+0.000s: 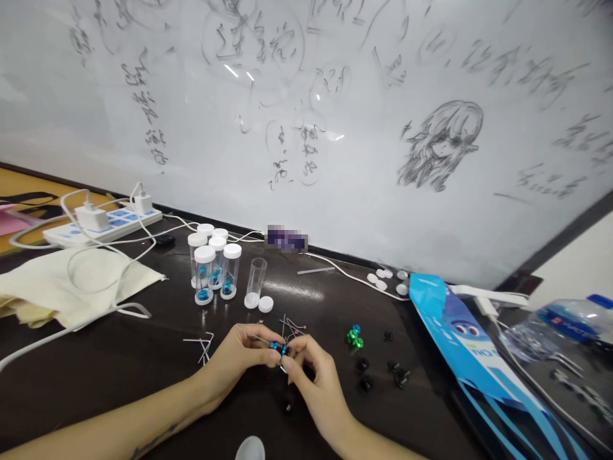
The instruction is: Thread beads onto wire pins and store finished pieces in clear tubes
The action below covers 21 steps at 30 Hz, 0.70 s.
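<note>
My left hand [246, 350] and my right hand [313, 370] meet over the dark table, fingertips pinched on a small blue-and-black part [279, 349]. Its exact kind is too small to make out, and fingers cover some of it. Just behind my hands lie thin bent metal pins [291, 326]. Beside my left wrist are L-shaped hex keys [205, 345]. A small black piece [288, 407] rests below my right fingers. Further off stands an uncapped clear tube [257, 278], with a white cap [265, 304] next to its base.
Several white-capped tubes [204, 275] with blue pieces inside stand at the back left. To the right are green pieces [355, 340], black pieces [366, 382] and a blue package [460, 338]. A power strip [119, 220], cloth [76, 275] and cables occupy the left. A whiteboard [335, 211] rises behind.
</note>
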Motion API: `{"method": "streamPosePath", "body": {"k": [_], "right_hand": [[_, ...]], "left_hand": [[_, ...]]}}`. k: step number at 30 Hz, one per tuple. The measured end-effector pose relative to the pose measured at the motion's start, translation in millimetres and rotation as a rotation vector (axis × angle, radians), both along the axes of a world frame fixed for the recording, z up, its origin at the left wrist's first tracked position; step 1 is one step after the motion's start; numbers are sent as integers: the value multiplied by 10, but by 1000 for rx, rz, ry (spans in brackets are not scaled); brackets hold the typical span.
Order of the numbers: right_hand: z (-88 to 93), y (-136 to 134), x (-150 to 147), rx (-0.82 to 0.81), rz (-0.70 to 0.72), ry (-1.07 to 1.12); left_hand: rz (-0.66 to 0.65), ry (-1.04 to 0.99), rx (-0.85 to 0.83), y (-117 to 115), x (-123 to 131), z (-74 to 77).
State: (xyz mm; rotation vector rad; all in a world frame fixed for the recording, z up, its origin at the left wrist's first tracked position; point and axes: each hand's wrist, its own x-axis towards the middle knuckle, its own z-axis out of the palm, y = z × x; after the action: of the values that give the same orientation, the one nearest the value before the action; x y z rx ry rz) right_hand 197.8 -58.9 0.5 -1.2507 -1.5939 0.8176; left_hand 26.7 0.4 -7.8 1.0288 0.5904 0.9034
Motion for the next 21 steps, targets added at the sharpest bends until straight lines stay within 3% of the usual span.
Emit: {"method": "streamPosePath", "body": {"k": [10,16,21], "right_hand": [[44,-9,-5,7,29,63],[42,-21,-14,50,-24,-20],[65,-10,-4,15,22,-34]], "left_hand": [[-8,37,55,7,-7,-21],[6,38,53,2,-8,-4],[-11,40,35,-10,-12,5]]}}
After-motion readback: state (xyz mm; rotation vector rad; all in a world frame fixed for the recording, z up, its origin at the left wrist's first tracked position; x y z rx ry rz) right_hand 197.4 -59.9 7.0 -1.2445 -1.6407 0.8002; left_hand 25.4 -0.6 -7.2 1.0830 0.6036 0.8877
